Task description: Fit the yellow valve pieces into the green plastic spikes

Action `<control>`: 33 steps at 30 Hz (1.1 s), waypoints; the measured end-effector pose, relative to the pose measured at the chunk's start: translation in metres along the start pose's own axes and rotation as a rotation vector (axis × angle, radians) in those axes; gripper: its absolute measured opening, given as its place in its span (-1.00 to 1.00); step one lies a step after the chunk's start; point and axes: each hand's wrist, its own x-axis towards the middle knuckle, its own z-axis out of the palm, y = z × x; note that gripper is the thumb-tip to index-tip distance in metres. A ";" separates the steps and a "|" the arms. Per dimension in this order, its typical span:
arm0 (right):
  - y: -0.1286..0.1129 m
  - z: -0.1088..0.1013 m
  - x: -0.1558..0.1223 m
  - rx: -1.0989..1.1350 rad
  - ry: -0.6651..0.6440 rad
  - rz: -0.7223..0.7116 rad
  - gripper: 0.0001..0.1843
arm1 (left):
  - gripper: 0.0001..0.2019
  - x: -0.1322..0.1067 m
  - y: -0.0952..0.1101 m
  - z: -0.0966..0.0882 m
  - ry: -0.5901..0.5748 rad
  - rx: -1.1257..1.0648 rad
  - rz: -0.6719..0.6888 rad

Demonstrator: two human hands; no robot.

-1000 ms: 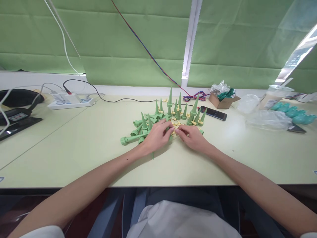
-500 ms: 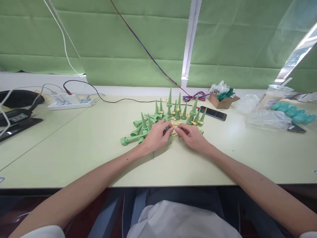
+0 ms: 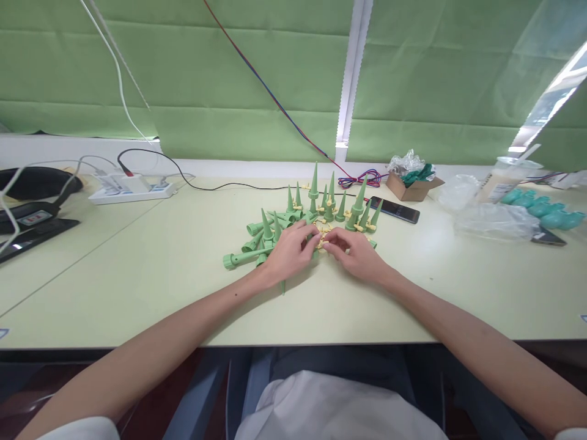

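My left hand (image 3: 291, 249) rests low over the table with thumb and forefinger pinched at a small yellow plastic piece (image 3: 321, 237). Just to its right, the thumb and bent fingers of my right hand (image 3: 356, 253) are drawn together by the same small yellow parts; what they grip is too small to make out. Around both hands are green plastic spikes: some stand upright, such as a tall cone (image 3: 314, 186), several with yellow pieces at their bases. On the left, long green tubes (image 3: 247, 256) lie in a heap, partly hidden by my left hand.
Behind the spikes lie a phone (image 3: 395, 209), a small cardboard box (image 3: 413, 188) and coiled wire (image 3: 367, 179). To the right are a drink cup (image 3: 499, 180), plastic bags (image 3: 495, 225) and teal bulb-shaped parts (image 3: 554, 214). A power strip (image 3: 132, 192) is at the left.
The right thumb and fingertips have shifted slightly, parting a little from the left fingertips, so more yellow shows between the hands. The left hand and green spikes look unmoved.
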 end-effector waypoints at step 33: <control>0.001 0.001 -0.001 -0.060 -0.016 -0.008 -0.82 | -0.76 0.000 0.000 0.000 0.002 0.007 0.015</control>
